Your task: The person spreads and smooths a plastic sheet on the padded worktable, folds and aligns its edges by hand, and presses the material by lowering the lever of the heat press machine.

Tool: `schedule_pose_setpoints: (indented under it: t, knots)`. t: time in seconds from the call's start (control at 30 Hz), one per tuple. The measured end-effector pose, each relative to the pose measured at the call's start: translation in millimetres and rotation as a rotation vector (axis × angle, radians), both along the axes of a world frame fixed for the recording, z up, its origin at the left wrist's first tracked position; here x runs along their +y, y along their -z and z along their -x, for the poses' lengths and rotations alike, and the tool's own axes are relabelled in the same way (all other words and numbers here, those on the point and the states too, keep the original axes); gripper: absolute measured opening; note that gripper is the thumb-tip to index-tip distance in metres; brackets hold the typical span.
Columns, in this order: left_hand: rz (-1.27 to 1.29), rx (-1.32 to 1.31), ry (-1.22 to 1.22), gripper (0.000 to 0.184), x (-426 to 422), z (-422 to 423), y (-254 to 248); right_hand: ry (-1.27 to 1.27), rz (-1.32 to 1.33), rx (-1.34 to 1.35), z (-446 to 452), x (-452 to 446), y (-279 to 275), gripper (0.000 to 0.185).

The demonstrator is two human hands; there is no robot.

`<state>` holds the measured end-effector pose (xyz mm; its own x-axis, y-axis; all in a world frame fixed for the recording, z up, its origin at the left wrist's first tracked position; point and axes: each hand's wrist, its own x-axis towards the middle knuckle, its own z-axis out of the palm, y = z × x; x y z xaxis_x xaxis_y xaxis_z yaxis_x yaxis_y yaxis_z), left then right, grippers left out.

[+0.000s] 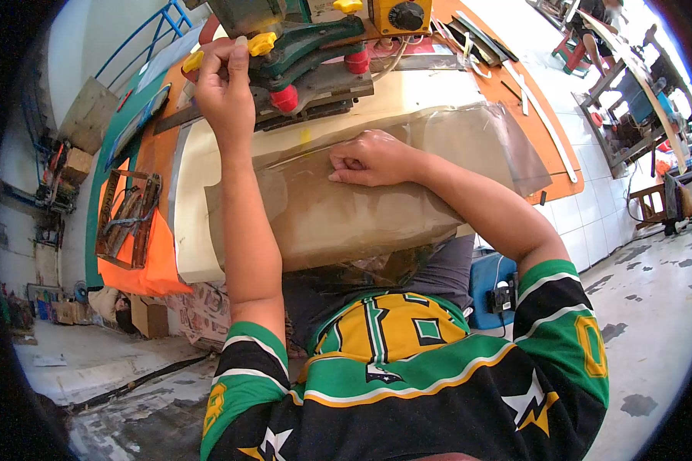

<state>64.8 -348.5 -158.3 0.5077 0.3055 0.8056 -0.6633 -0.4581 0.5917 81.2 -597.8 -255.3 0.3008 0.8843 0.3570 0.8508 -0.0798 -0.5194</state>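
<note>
My left hand (227, 77) is raised to the machine (307, 58), fingers closed beside a yellow star knob (263, 44). A second yellow knob (193, 61) shows just left of the fingers. Whatever lies inside that grip is hidden. Across the work surface in front of me lies a brownish see-through plastic sheet (323, 223), creased and glossy. My right hand (377, 157) rests on the sheet near its far side, fingers curled into a loose fist. The machine has dark green arms and red round parts (284, 98) close above its dark base.
A yellow control box with a black dial (405, 15) stands behind the machine. On the left, a rusty metal frame (129, 219) sits on orange material (150, 261). Strips (542, 123) lie along the orange table's right side. A person (592, 34) sits far right.
</note>
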Motion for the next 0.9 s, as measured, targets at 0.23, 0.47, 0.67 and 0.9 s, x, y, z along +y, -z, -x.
schedule_pose_setpoints:
  t: [0.23,0.47,0.67,0.9]
  knots:
    - [-0.084,-0.097,0.029,0.017,-15.5,4.5,-6.6,0.002,-0.011,-0.006,-0.5,1.3,0.4,0.033]
    - [-0.046,-0.086,0.049,0.019,-4.4,0.2,-3.1,0.027,0.102,0.018,-0.4,1.0,-4.2,0.035]
    - [-0.03,-0.023,0.033,0.02,-8.7,7.3,-6.3,0.017,0.079,0.03,0.0,-0.9,-2.8,0.035]
    - [-0.076,-0.145,-0.126,0.032,-12.8,-1.1,1.5,0.0,0.007,-0.014,-1.4,0.8,1.4,0.033]
